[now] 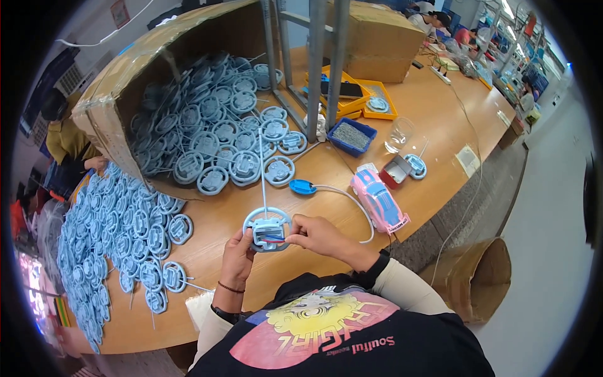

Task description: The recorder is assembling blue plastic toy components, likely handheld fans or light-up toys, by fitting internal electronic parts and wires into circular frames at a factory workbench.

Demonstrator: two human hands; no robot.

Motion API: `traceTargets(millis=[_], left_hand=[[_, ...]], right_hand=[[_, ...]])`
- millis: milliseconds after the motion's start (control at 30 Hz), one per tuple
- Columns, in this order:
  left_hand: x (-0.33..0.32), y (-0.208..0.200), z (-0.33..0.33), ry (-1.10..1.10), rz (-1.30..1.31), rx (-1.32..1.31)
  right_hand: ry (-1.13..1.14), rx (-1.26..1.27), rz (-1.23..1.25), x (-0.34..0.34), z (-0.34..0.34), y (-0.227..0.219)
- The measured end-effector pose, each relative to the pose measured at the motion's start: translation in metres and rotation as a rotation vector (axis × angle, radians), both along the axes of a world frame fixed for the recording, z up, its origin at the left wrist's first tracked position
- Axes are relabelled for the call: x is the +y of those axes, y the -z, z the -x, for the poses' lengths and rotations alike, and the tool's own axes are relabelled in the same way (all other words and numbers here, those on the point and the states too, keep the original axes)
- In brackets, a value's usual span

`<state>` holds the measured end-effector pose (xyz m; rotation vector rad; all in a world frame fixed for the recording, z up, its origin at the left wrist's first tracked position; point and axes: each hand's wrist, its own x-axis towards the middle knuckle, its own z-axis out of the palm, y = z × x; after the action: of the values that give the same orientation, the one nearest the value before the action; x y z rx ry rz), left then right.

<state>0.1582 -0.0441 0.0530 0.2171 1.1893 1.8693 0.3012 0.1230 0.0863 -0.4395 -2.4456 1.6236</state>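
A light blue toy steering wheel, with an open compartment on the side facing up and a long pale cable running away from its far rim, is held over the table. My left hand is closed round its left rim. At the compartment's right edge, the fingers of my right hand are pinched together. Red and blue wires show inside, close to those fingertips. What the fingertips grip, if anything, is hidden.
A tipped cardboard box spills steering wheels; another pile covers the table's left. Rightward are a blue toy controller, a pink toy car, a red box, a blue tray of small parts and a metal frame. Co-workers sit beyond.
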Motion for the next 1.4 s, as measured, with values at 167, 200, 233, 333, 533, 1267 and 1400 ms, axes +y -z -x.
traceTargets(millis=[167,200,233,333,533,1267,1400], left_hand=[[-0.004,0.004,-0.002,0.024,-0.003,0.005],[-0.006,0.004,-0.002,0.030,0.002,0.002],[-0.009,0.006,-0.001,0.029,0.006,0.001],[-0.015,0.009,0.002,0.025,-0.010,0.028],[-0.018,0.004,0.003,0.026,0.014,0.039],[-0.064,0.023,0.014,0.017,0.076,-0.034],[-0.072,0.022,0.019,0.024,0.067,-0.009]], right_hand=[[-0.030,0.067,0.009,0.002,-0.002,0.011],[-0.041,0.059,0.017,0.000,-0.002,0.012],[-0.055,0.051,0.025,-0.002,-0.002,0.012],[-0.064,0.118,0.016,-0.007,0.000,0.014],[-0.074,0.039,0.062,-0.009,0.001,0.016],[0.131,-0.083,-0.196,-0.071,0.017,0.014],[0.135,-0.082,-0.106,-0.077,0.015,0.019]])
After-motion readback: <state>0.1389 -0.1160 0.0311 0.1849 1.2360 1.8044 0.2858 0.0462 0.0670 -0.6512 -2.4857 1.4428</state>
